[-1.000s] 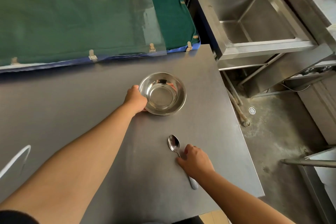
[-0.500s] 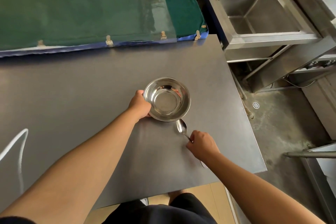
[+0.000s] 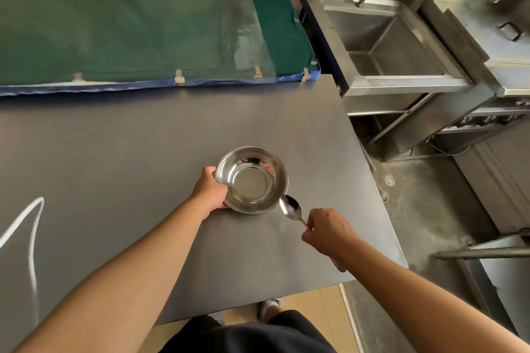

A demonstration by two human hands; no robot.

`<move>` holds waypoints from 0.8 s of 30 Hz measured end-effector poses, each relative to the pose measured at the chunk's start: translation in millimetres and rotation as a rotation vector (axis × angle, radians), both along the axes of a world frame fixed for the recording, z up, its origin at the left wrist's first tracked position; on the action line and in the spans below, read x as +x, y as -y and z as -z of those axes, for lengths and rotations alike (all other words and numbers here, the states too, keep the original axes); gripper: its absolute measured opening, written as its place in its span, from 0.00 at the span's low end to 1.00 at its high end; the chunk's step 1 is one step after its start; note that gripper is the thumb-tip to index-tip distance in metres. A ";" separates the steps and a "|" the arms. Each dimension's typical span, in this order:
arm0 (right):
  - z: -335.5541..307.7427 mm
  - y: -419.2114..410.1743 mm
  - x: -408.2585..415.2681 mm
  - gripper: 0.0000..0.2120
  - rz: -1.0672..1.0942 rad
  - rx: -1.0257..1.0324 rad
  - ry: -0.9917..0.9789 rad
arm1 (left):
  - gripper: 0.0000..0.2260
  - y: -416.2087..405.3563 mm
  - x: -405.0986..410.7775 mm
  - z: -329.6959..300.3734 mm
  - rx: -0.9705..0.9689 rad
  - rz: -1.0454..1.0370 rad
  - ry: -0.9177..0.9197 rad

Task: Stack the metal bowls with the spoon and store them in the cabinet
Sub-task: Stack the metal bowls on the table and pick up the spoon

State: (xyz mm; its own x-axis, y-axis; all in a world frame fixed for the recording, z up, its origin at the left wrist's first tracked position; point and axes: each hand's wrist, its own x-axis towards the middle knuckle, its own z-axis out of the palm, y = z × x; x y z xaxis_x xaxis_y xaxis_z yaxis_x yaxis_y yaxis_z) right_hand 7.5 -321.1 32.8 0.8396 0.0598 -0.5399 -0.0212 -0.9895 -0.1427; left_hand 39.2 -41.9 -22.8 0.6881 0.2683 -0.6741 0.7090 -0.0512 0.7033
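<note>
A broad dark grey matte table (image 3: 114, 157) fills most of the view. Along its far edge a long green padded mat with a blue border (image 3: 129, 17) is laid, partly covered by a clear sheet. To the right of the table, a square stainless steel sink with a curved tap (image 3: 381, 37) is set against the wall, and a stained concrete floor with a small round drain (image 3: 389, 180) is seen below it. A thin white cord (image 3: 28, 226) is curved across the near left part of the table.

Near the right side of the table a round shiny metal bowl (image 3: 251, 179) is stood upright, mouth up; whether it is one bowl or several nested cannot be told. Its left rim is gripped by the left hand (image 3: 210, 190), with the thumb at the rim and the fingers closed against the outer wall.

A polished metal spoon (image 3: 291, 208) is held by its handle in the right hand (image 3: 325, 229), whose fingers are closed tightly around it. The spoon's scoop is pointed toward the bowl and is seen just beside the bowl's near right rim; whether the two touch cannot be told. The end of the handle is seen protruding below the wrist.
</note>
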 end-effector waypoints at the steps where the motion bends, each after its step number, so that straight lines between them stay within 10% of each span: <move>1: -3.1 -3.7 4.3 0.07 -0.004 0.000 0.013 | 0.26 -0.5 -3.8 -0.4 -0.009 -0.004 -0.003; 24: 34.5 -128.2 44.9 0.11 -0.061 0.041 -0.064 | 0.17 -8.5 -33.1 10.3 -0.186 -0.024 0.006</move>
